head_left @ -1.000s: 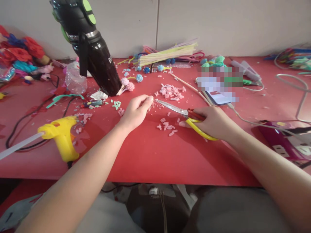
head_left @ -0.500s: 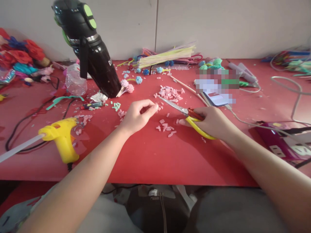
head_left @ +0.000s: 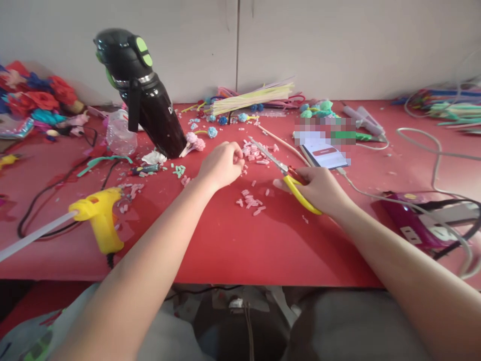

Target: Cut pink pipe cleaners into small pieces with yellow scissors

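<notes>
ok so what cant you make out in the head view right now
- Head view: whether the left hand pinches anything; its curled fingers hide it.
- Head view: part of the handles of the scissors, covered by the right hand.
- Head view: the top of the phone, blurred into blocks.
- Head view: the far end of the translucent stick, cut off by the left edge.

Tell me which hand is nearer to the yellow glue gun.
Left. The left hand is to the right of the glue gun and farther back; the right hand, holding the scissors, is much farther to the right.
</notes>
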`<state>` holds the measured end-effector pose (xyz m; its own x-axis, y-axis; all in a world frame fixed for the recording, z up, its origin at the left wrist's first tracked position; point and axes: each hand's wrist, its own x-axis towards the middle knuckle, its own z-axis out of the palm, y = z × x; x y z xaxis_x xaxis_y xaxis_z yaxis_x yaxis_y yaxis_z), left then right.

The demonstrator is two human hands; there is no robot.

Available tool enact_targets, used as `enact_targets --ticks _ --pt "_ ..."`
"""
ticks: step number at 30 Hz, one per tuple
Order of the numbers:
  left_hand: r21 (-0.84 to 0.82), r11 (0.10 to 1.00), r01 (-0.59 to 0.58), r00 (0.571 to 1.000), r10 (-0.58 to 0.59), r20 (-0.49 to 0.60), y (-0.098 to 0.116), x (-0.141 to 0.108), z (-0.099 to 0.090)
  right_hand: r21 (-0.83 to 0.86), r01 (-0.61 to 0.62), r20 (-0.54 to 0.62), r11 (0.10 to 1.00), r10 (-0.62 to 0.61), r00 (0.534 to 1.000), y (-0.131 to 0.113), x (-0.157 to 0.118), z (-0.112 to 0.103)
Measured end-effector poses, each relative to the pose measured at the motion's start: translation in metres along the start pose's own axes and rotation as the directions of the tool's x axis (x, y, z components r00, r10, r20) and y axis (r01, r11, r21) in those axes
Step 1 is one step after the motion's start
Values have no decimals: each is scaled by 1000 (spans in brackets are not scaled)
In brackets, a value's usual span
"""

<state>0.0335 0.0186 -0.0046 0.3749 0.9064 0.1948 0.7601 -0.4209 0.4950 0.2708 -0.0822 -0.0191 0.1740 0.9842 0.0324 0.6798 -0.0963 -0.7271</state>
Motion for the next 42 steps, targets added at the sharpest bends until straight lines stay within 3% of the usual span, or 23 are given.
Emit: enact_targets --ticks 5,12,19,23,27,30,33,37,42 --pt "120 991 51 991 -65 113 17 23 15 -11 8 10 1000 -8 1000 -2 1 1" --pt "107 994 29 998 -35 53 17 36 27 -25 25 33 999 -24 999 3 3 0" --pt "189 980 -56 991 33 127 15 42 31 -30 12 26 999 -12 1000 1 2 -1" --pt "161 985 -66 994 51 98 12 42 30 -18 6 39 1000 -5 999 1 2 -1" --pt "73 996 -60 998 59 10 4 28 8 -10 14 43 1000 -14 999 3 3 -1" --pt "38 999 -4 1000 4 11 -7 3 -17 -35 29 39 999 -27 999 3 3 -1" --pt "-21 999 -30 999 30 -12 -22 -26 -36 -51 31 45 998 -29 999 3 1 -1" --pt "-46 996 -76 997 76 -12 -39 -50 -40 -58 29 54 998 -26 998 5 -1 -1" --pt "-38 993 -111 994 112 18 -45 -58 -33 -93 49 51 994 -44 998 9 -1 1"
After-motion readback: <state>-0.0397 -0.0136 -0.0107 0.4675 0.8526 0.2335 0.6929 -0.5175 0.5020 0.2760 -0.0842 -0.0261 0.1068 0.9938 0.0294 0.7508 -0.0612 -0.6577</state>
